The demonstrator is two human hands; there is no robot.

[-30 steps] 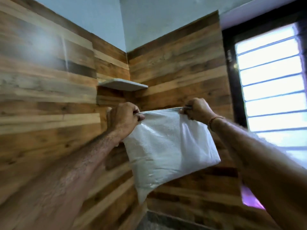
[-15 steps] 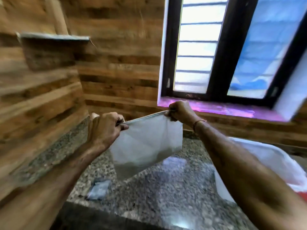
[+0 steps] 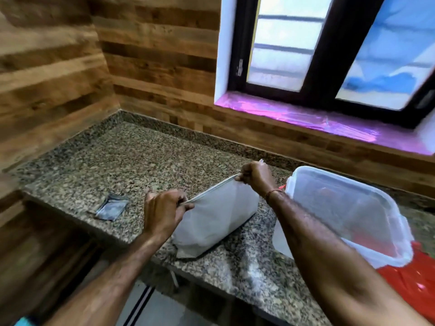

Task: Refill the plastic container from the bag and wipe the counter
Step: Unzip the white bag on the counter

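Note:
A white plastic bag (image 3: pixel 211 220) rests with its bottom on the speckled granite counter (image 3: pixel 131 161). My left hand (image 3: pixel 162 212) pinches the near end of the bag's top edge. My right hand (image 3: pixel 255 177) pinches the far end, and the top edge is stretched taut between them. A clear plastic container (image 3: pixel 348 212) with a white rim stands to the right of the bag, partly behind my right forearm. Its inside looks hazy and I cannot tell what it holds.
A small grey packet (image 3: pixel 110 208) lies on the counter left of the bag. Something red (image 3: pixel 414 278) sits under and in front of the container. Wood-panelled walls close the left and back. A window with a pink sill (image 3: pixel 306 116) is behind the counter.
The view has dropped from the wall and shelf to the counter. Both hands have lowered the bag from mid-air until its bottom rests on the granite. The container has come into view.

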